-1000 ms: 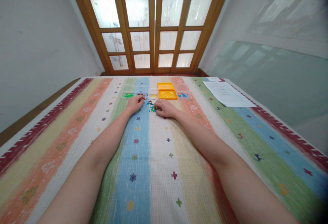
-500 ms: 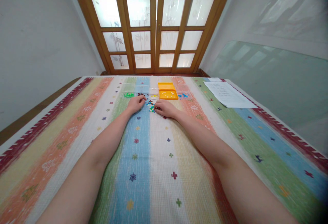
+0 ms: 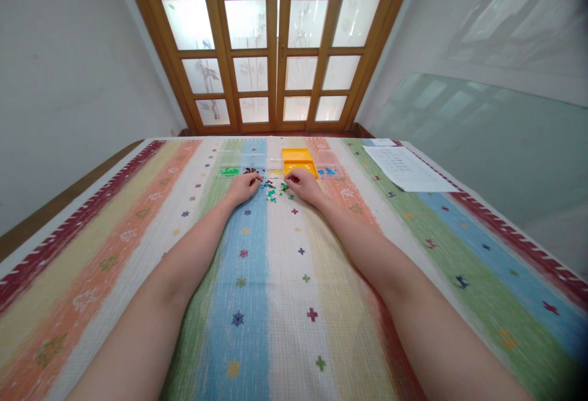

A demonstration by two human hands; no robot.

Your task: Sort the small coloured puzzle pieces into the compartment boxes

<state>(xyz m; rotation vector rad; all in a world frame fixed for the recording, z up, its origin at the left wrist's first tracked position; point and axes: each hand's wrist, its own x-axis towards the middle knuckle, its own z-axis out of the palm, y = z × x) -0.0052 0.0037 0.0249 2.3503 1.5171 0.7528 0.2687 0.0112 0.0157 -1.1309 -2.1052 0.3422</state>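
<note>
A loose pile of small multicoloured pieces lies on the striped cloth between my hands. My left hand rests at the pile's left, fingers curled together; anything in them is too small to make out. Just in front of the open orange box, my right hand has its fingertips pinched, and what they hold is unclear. That hand covers part of the box, where some pale pieces show. Clear boxes alongside contain green pieces, dark brown pieces, yellow pieces and blue pieces.
Printed paper sheets lie at the table's far right. The striped tablecloth covers the table. Beyond its far edge stand wooden doors with frosted panes, and a glass panel leans by the right wall.
My right hand has moved up and slightly right, from the pile to the front of the orange box, uncovering more pieces. My left hand stays about where it was.
</note>
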